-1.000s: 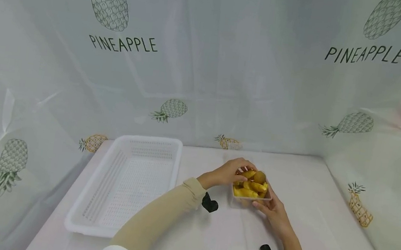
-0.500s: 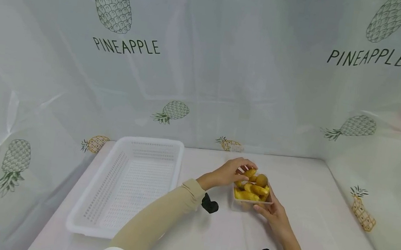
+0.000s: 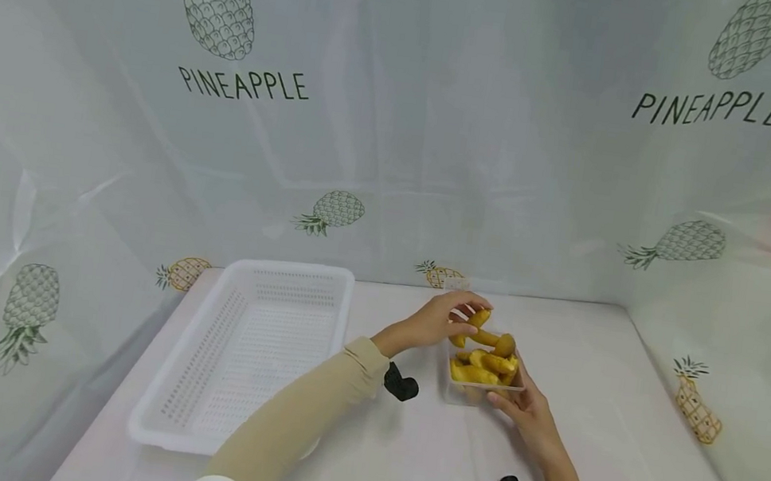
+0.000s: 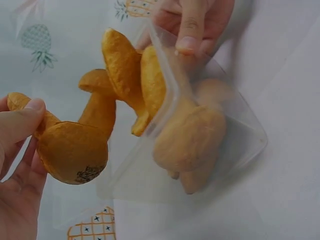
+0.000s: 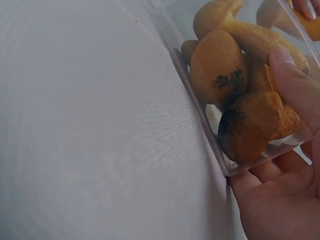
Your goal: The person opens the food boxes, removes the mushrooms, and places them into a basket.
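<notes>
My left hand [image 3: 435, 320] pinches a yellow-orange mushroom [image 4: 74, 152] by its stem, just above the far left corner of a clear plastic box [image 3: 462, 395]. In the left wrist view its rounded cap, with a dark patch, hangs clear of the box. Several similar mushrooms [image 5: 218, 67] fill the box, some with dark-stained caps, and a few stick up past its rim. My right hand [image 3: 532, 419] holds the box at its right side, thumb on the near wall and fingers around the corner; the far fingers are partly hidden in the head view.
A white perforated plastic basket [image 3: 264, 346] stands to the left, with the left sleeve [image 3: 307, 407] crossing its near right corner. Both sit on a white-covered table [image 3: 430, 463]. A pineapple-print sheet [image 3: 426, 141] hangs behind and at the sides.
My left hand has drawn the mushroom up and a little to the left, out of the pile in the box. My right hand keeps its hold on the box, nearly still.
</notes>
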`<state>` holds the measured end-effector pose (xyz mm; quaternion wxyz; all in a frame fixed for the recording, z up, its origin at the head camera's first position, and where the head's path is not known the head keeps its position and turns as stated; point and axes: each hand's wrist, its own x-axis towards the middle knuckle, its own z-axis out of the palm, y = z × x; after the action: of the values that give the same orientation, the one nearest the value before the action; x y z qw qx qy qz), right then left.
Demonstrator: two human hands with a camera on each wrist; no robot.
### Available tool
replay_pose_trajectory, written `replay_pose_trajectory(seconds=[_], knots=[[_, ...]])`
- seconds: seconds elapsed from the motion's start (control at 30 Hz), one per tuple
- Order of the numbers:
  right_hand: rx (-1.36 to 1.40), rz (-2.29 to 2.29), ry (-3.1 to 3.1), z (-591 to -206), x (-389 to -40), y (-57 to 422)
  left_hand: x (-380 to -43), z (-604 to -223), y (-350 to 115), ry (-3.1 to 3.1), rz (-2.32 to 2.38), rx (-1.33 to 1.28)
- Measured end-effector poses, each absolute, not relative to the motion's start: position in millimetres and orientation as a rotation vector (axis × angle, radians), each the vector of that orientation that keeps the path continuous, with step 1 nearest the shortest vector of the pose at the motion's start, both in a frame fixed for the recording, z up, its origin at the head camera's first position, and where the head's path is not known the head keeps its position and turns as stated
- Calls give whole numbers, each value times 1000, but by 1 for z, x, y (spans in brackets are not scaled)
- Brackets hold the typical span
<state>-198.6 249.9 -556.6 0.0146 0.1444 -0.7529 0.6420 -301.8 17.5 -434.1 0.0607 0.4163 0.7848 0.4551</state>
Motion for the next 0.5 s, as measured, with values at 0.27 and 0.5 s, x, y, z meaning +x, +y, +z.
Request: replay_pose_trajectory(seconds=[0.27, 0.5], knots=[[457, 2006, -2340, -556, -200, 249, -307, -424, 5, 2352, 1457, 1188], [421, 2000, -2364, -554, -198, 249, -311, -407, -21, 2352, 1529, 1075]])
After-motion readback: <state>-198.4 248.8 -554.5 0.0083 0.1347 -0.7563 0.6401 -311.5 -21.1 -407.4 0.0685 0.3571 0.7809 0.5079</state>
